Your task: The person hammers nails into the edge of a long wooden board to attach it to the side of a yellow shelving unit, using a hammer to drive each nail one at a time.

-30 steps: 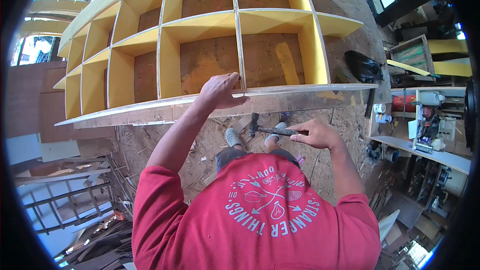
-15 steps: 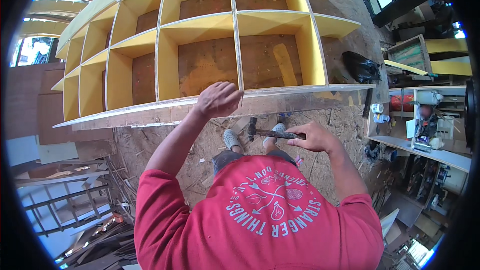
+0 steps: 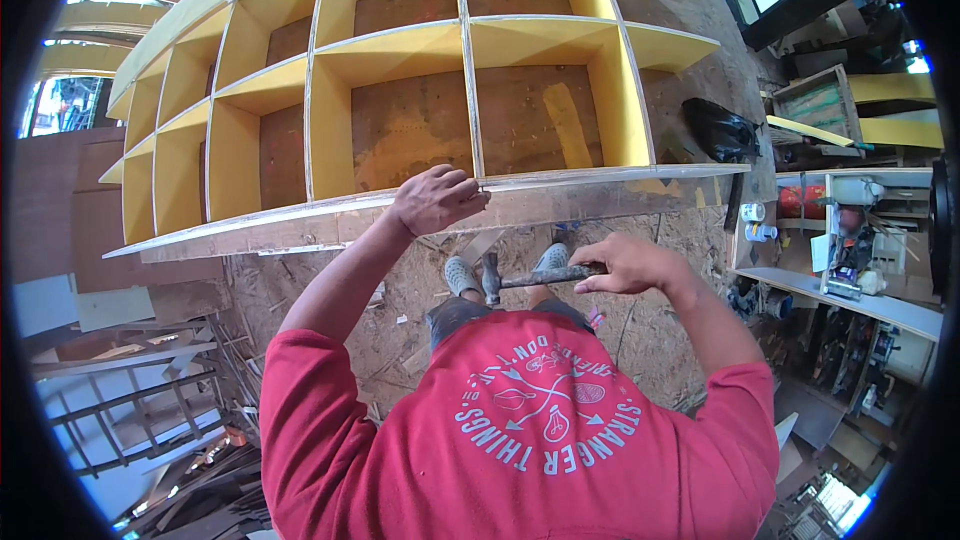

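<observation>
With a clock face laid over the view, the largest thing is a compartmented shelving unit (image 3: 332, 130), its yellow panels spreading from ten o'clock round to one, open cells facing up. Along its near side runs a long front board (image 3: 350, 227) with a pale upper edge. An open storage rack (image 3: 870, 315) stands at three o'clock, near the rim. The person's red shirt (image 3: 420, 460) fills six o'clock, and a black plastic bag (image 3: 718, 130) lies at two, just beside the unit.

The claw hammer (image 3: 545, 279) is below centre, its handle reaching toward four o'clock and its head near six, apart from the front board. The right hand (image 3: 630, 265), at about three o'clock, is wrapped round the handle's end in a closed grip.

The left hand (image 3: 440, 198), at about half past ten, is at the pale edge near the foot of an upright divider (image 3: 468, 70). Its fingers are curled in and closed; whether they pinch a nail is too small to tell.

The step looks like setting a fastening point where divider meets board. The next move seems to call for a steady left hand and a short, controlled hammer tap, aimed clear of the fingertips.
</observation>
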`<action>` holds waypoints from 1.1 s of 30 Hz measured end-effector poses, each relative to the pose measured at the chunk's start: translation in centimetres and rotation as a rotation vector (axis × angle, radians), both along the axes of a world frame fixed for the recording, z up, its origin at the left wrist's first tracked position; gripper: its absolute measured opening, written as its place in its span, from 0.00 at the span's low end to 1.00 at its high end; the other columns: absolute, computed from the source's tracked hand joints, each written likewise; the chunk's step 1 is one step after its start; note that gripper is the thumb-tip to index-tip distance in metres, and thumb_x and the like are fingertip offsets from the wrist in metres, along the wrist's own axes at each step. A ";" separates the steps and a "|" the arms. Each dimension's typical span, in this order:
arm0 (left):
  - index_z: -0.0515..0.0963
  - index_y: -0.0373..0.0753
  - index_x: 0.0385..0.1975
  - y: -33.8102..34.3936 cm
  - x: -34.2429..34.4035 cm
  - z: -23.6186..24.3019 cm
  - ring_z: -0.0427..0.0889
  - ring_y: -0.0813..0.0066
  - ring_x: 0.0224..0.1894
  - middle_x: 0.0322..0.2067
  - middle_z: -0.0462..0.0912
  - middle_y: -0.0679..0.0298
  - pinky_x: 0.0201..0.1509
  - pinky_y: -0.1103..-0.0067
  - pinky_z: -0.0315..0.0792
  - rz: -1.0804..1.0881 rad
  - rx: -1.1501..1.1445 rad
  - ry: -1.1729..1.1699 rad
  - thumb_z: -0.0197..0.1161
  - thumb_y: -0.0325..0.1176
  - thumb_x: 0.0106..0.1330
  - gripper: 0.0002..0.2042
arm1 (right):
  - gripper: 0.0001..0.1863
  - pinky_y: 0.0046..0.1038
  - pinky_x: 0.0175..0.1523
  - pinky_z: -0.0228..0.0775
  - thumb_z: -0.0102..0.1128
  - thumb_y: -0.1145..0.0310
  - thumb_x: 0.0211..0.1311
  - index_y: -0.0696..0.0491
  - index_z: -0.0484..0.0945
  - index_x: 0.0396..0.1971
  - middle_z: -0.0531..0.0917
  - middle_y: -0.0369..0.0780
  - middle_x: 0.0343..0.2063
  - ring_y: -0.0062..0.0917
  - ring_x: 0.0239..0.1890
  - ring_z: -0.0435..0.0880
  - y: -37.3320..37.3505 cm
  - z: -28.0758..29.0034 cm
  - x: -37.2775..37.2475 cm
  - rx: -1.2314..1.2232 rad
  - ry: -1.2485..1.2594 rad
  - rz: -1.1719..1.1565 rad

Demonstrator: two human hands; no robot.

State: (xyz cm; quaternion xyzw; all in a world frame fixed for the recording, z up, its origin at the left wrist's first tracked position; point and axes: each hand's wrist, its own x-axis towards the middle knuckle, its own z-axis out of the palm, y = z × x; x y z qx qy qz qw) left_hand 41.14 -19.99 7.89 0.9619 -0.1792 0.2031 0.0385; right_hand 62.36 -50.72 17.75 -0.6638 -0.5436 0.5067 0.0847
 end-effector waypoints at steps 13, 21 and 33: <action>0.86 0.53 0.47 -0.4 0.3 0.3 0.79 0.74 0.36 0.32 0.75 0.74 0.40 0.74 0.75 0.009 0.014 0.054 0.67 0.38 0.64 0.12 | 0.24 0.39 0.50 0.79 0.73 0.50 0.64 0.48 0.88 0.54 0.91 0.48 0.41 0.44 0.43 0.90 3.4 -0.7 3.6 0.130 -0.022 0.008; 0.86 0.50 0.46 -0.2 -0.2 1.1 0.78 0.73 0.34 0.30 0.74 0.71 0.38 0.73 0.74 -0.014 -0.020 0.057 0.68 0.35 0.62 0.12 | 0.26 0.36 0.52 0.79 0.75 0.50 0.62 0.53 0.89 0.52 0.91 0.49 0.40 0.38 0.42 0.91 2.3 -0.9 3.1 0.095 0.159 -0.089; 0.84 0.44 0.51 5.3 4.8 4.9 0.85 0.54 0.38 0.33 0.81 0.57 0.39 0.63 0.80 -0.280 -0.363 0.481 0.70 0.33 0.61 0.17 | 0.16 0.18 0.26 0.59 0.56 0.58 0.83 0.50 0.75 0.61 0.72 0.27 0.24 0.10 0.22 0.68 2.4 -8.6 -16.1 0.565 0.416 -1.490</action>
